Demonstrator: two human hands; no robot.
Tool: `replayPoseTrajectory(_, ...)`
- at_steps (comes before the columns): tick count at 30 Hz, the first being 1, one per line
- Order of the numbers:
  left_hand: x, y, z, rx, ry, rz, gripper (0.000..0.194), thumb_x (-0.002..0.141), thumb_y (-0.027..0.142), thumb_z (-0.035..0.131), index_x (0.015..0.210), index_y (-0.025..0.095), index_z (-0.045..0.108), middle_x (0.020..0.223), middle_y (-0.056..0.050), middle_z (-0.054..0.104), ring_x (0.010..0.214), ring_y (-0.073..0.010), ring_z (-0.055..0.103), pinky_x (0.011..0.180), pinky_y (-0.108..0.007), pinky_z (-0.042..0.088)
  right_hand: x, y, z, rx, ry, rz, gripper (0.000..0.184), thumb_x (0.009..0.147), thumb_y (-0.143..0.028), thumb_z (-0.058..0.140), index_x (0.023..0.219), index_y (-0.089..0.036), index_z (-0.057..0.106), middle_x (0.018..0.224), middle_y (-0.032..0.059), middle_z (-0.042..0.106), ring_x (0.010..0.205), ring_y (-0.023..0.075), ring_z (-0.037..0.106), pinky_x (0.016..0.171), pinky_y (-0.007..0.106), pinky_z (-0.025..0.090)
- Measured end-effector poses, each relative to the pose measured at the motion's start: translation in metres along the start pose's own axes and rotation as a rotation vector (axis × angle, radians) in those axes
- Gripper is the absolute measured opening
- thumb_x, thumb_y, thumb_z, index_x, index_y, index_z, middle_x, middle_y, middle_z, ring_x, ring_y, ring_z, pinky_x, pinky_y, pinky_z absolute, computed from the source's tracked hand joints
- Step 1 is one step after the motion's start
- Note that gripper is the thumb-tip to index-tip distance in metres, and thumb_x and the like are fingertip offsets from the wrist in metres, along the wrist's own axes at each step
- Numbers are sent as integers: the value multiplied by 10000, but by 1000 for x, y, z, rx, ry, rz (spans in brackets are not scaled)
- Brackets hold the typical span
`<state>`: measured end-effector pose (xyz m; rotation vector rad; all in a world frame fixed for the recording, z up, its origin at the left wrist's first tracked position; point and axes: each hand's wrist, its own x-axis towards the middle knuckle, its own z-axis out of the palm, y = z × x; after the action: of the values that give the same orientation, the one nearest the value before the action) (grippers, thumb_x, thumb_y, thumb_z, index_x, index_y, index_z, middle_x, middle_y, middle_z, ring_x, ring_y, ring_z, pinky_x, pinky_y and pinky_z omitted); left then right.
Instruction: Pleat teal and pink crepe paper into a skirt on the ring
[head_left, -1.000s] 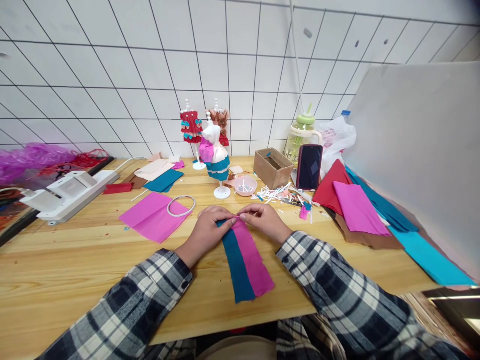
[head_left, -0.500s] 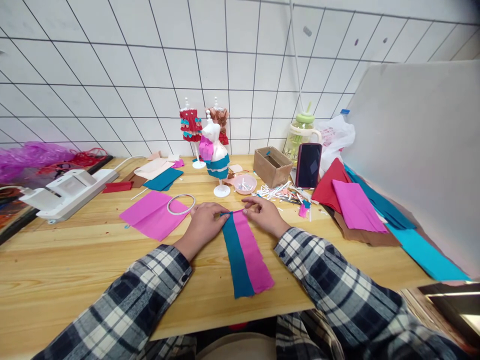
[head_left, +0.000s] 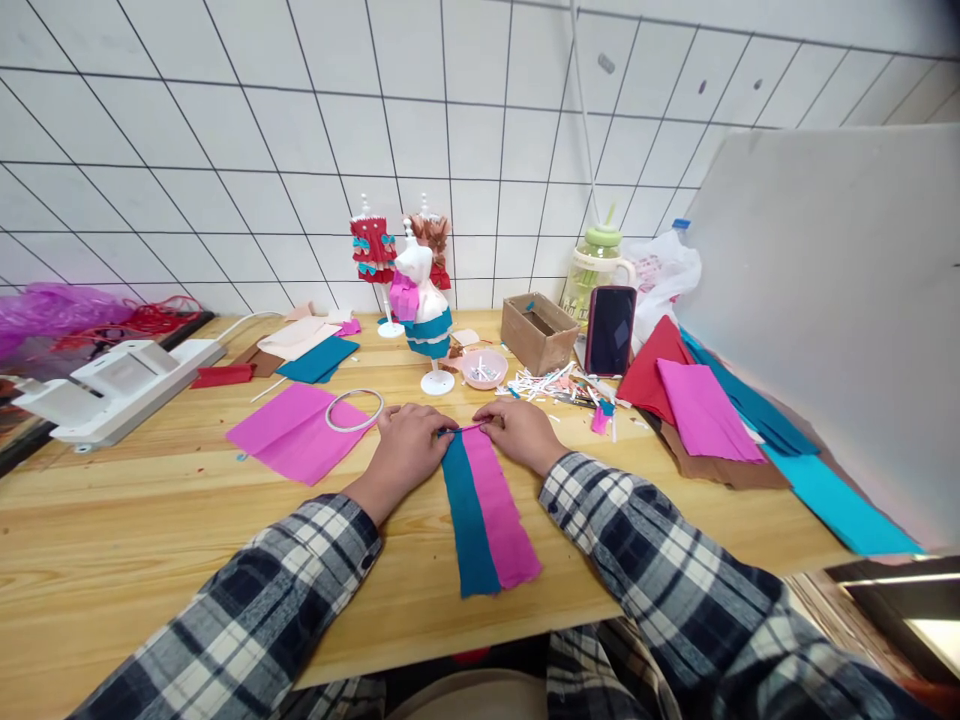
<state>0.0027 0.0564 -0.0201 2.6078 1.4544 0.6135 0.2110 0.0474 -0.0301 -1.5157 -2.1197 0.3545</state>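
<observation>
A teal paper strip and a pink paper strip lie side by side on the wooden table, running toward me. My left hand pinches the far end of the strips from the left. My right hand pinches the same far end from the right. Both hands are closed on the paper's top edge, fingertips nearly meeting. Plaid sleeves cover both forearms.
A pink sheet with a white ring lies to the left. Small mannequins in paper dresses stand behind. A pink bowl, cardboard box, phone, bottle, paper scraps and coloured sheets fill the right. A white device sits far left.
Both hands stay pinched on the strips' far end; the hands shifted slightly apart and back along the edge. The view drifted a little, nothing else moved.
</observation>
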Motion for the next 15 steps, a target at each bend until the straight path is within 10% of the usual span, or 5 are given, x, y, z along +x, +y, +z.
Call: replayPoseTrajectory(15,0,5,-16,89,-93,279,268,888,212,482,922,276,740,854,-70,710,930,-266,553,960,-544,231,-1,8,-12,-153,-157,-159,330,866,-117,518,1010,-309,745,1109,-6,685,1013,179,618,798,276,444)
